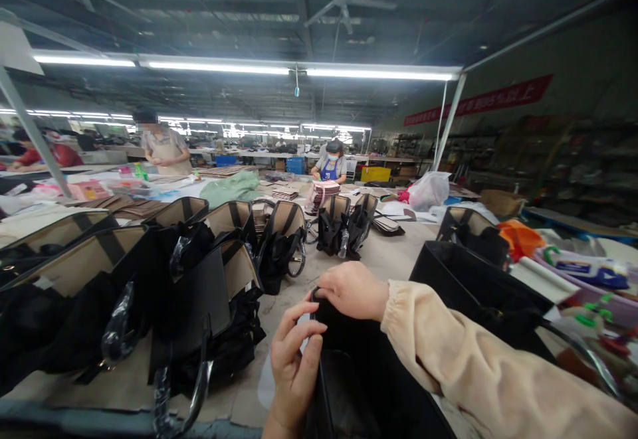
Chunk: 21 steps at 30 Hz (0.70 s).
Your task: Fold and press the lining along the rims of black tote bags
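Note:
A black bag [379, 372] stands open at the lower middle of the head view, its inside facing up. My right hand [351, 289] is closed over the bag's far left corner, fingers curled on the rim. Just below and to the left, my left hand [298, 359] has its fingertips on the same rim, with the thumb against the side edge. Both hands touch the bag near one corner. What lies under the right fingers is hidden.
Several black bags with plastic-wrapped handles [199, 306] crowd the table's left side. Another black bag [478, 293] stands at the right, beside a purple basket [618, 306] of bottles. Two more black bags [343, 226] stand farther back. People work at tables beyond.

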{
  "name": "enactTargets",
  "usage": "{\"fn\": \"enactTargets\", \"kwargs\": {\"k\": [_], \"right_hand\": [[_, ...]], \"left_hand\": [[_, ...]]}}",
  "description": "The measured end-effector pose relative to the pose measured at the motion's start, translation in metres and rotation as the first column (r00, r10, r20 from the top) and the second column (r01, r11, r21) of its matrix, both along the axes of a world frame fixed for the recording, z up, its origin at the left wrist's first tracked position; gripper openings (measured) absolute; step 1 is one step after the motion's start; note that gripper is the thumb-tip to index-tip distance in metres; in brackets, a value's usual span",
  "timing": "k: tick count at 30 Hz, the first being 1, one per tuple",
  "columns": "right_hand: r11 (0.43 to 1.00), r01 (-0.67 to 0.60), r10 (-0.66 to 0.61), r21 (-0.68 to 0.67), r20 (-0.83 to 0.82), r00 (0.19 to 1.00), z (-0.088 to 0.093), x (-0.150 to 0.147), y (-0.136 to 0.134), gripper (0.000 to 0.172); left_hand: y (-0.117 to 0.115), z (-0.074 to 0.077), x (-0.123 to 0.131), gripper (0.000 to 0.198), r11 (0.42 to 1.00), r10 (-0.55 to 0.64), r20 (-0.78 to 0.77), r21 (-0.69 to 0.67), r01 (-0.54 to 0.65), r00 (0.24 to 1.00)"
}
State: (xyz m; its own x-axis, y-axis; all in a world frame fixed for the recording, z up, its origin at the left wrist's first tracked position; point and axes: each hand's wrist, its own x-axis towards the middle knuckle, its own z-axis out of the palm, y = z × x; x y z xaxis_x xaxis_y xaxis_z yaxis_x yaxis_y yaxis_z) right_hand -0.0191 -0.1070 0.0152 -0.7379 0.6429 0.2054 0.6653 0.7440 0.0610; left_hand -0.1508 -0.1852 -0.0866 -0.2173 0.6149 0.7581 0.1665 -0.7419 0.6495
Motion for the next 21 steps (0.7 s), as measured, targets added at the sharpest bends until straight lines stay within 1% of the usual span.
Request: {"fn": "enactTargets", "kwargs": {"k": [2, 3, 6, 8, 9, 10, 11, 13, 15, 16, 19, 21], "right_hand": [[1.0, 0.018, -0.019, 0.02, 0.028, 0.999, 0.002, -0.002, 0.0, 0.032], [1.0, 0.029, -0.029, -0.002, 0.029, 0.999, 0.003, -0.001, 0.0, 0.032], [0.986, 0.035, -0.037, -0.163, -0.014, 0.999, 0.005, 0.011, 0.003, 0.035], [0.961, 0.022, -0.044, -0.277, -0.077, 0.996, 0.005, 0.024, 0.006, 0.047], [0.949, 0.022, -0.059, -0.313, -0.109, 0.992, 0.005, 0.03, 0.008, 0.054], [0.942, 0.027, -0.077, -0.335, -0.138, 0.987, 0.004, 0.037, 0.009, 0.057], [0.938, 0.032, -0.093, -0.345, -0.161, 0.983, 0.003, 0.042, 0.01, 0.057], [0.94, 0.033, -0.1, -0.339, -0.183, 0.978, 0.002, 0.049, 0.01, 0.048], [0.947, 0.038, -0.093, -0.319, -0.16, 0.983, 0.001, 0.05, 0.008, 0.04], [0.954, 0.047, -0.09, -0.295, -0.137, 0.986, 0.001, 0.048, 0.006, 0.039], [0.987, 0.078, -0.086, -0.143, -0.05, 0.995, 0.003, 0.041, 0.001, 0.039], [0.996, 0.081, -0.082, -0.049, -0.015, 0.997, 0.004, 0.038, -0.002, 0.037]], "left_hand": [[0.001, -0.001, -0.003, 0.016, 1.0, 0.001, -0.029, 0.009, -0.001, 1.0], [0.002, -0.002, -0.004, 0.016, 1.0, -0.002, -0.047, 0.015, 0.002, 0.999], [0.003, -0.002, -0.009, 0.016, 0.999, -0.017, -0.082, 0.03, 0.02, 0.997], [0.002, -0.001, -0.009, 0.016, 0.999, -0.018, -0.074, 0.025, 0.02, 0.997], [0.002, 0.0, -0.01, 0.016, 1.0, -0.017, -0.07, 0.022, 0.019, 0.997], [0.002, 0.0, -0.009, 0.016, 1.0, -0.017, -0.07, 0.017, 0.018, 0.997], [0.001, 0.0, -0.009, 0.016, 1.0, -0.017, -0.075, 0.015, 0.018, 0.997], [0.002, 0.0, -0.009, 0.016, 1.0, -0.019, -0.089, 0.015, 0.02, 0.996], [0.003, -0.001, -0.008, 0.016, 1.0, -0.021, -0.097, 0.019, 0.023, 0.995], [0.003, -0.002, -0.008, 0.016, 1.0, -0.022, -0.097, 0.02, 0.024, 0.995], [0.004, -0.003, -0.009, 0.016, 1.0, -0.014, -0.099, 0.025, 0.016, 0.995], [0.003, -0.003, -0.01, 0.016, 1.0, 0.004, -0.097, 0.02, -0.002, 0.995]]}}
